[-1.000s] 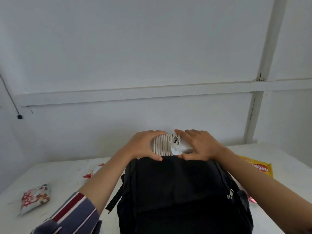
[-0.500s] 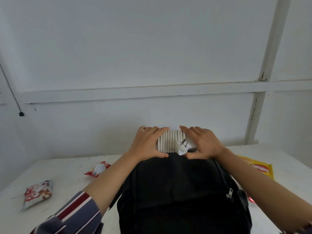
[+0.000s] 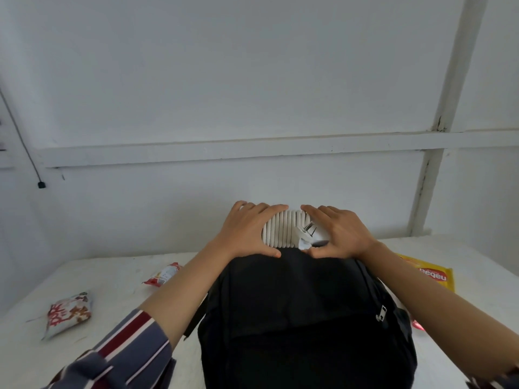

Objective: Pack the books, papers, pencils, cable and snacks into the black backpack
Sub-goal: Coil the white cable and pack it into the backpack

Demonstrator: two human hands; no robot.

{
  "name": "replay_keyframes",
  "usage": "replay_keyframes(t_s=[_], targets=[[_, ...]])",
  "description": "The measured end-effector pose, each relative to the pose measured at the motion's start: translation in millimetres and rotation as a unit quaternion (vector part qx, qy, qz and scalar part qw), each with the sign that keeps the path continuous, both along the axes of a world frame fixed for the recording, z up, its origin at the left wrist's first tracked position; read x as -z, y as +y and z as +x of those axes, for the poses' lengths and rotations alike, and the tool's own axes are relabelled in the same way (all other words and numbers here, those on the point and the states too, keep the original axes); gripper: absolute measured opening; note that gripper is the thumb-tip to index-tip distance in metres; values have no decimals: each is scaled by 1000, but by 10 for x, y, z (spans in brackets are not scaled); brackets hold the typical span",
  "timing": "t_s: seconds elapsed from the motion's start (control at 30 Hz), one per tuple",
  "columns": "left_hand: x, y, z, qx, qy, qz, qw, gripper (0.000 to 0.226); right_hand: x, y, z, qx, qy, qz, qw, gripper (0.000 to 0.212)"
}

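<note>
A white wall with a horizontal ledge and an upright post fills the upper part of the view, and below it runs a white table. On the table stands the black backpack, by far the largest of the task's things, its top edge at the middle of the view and a metal zipper pull showing on its right side. Both forearms reach over the bag, the left one coming out of a striped sleeve. At the bag's top edge the left hand and the right hand hold a coiled white cable between them, each with fingers curved over the top of the coil and thumb under it, touching the backpack's edge. The coil's loops show in the gap between the hands; a white plug with metal prongs lies against the right hand's palm. To the right, partly hidden behind the right forearm, lies a yellow snack packet with a red label whose letters read upside down, roughly "beqeu". Left of the bag lie a red and white snack pouch, its printing not readable, and a smaller red and white wrapper just beside the left forearm.
</note>
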State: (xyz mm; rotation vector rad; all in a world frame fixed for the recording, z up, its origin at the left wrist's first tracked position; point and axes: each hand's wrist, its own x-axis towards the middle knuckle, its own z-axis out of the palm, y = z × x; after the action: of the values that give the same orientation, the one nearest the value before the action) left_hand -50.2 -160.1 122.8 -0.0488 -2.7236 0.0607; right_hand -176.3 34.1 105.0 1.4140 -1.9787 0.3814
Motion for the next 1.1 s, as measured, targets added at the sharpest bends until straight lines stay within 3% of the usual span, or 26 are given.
replay_keyframes(t_s=[0.2,0.5,0.83,1.1], targets=[[169,28,58,35,84,28,995,88,-66,88,57,-4,-8,49,999,96],[180,80,249,71,-19,67,995,96,74,193,295,30,-48,42,997,81],[336,407,619,73,-20,102,992,89,170,514,613,5,-78,69,995,95],[511,853,991,68,-43,118,990,95,325,991,911,-42,-75,72,994,87]])
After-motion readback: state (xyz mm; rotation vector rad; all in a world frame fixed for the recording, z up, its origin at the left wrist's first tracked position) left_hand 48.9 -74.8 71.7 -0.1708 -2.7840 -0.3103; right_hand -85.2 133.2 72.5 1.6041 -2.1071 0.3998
